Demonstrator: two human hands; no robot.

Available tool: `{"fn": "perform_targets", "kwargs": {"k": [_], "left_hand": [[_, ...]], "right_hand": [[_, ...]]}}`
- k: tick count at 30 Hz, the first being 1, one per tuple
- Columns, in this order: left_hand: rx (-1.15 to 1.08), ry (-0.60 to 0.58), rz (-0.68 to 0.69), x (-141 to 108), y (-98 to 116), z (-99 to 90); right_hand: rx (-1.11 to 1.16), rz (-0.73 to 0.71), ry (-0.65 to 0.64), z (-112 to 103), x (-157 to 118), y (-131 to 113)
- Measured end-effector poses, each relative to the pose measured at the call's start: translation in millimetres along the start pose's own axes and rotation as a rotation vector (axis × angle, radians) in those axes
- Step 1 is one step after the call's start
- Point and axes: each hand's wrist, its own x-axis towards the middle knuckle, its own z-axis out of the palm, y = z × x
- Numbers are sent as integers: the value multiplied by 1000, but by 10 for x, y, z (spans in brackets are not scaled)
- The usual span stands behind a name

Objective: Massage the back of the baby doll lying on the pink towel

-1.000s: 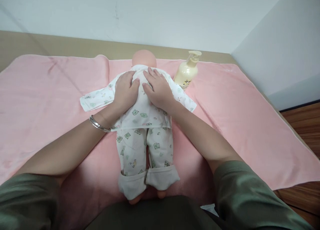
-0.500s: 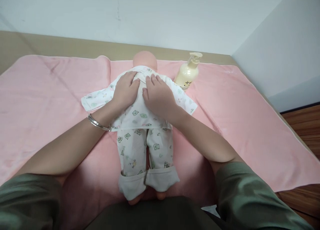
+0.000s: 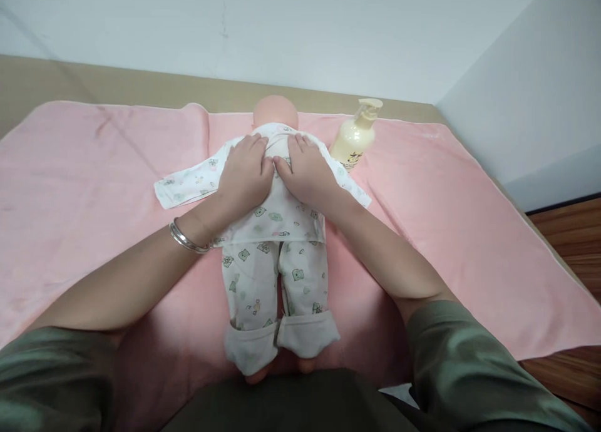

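A baby doll [image 3: 276, 111] lies face down, its head at the far end and its feet towards me. It wears a white printed shirt [image 3: 277, 222] and matching trousers [image 3: 303, 275] with turned-up cuffs. My left hand [image 3: 246, 172] rests flat on the left side of the doll's upper back, fingers pointing away from me. On the right side of the back lies my right hand [image 3: 310, 172], palm down with the fingers stretched out. The two thumbs nearly meet in the middle. Neither hand grips anything.
A pink blanket [image 3: 469, 231] spreads under the doll. Just right of the doll's shoulder stands a cream pump bottle [image 3: 355, 138]. Behind the blanket runs a tan table edge [image 3: 141, 84] along a white wall [image 3: 300, 37]. Brown wood [image 3: 573, 238] shows at the far right.
Both hands have shifted slightly on the doll's back. The right fingers have moved a little right and up, and the thumbs have come closer together. The doll and bottle look the same.
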Motion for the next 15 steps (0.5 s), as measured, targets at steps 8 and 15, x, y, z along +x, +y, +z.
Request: {"fn": "perform_targets", "kwargs": {"k": [8,15], "left_hand": [[34,-18,-14,84,-54,-59],[65,32,104,-61,92,20]], "right_hand": [[-117,-77,71,3,-183,-135],[22,-55,16,55,121,91]]}}
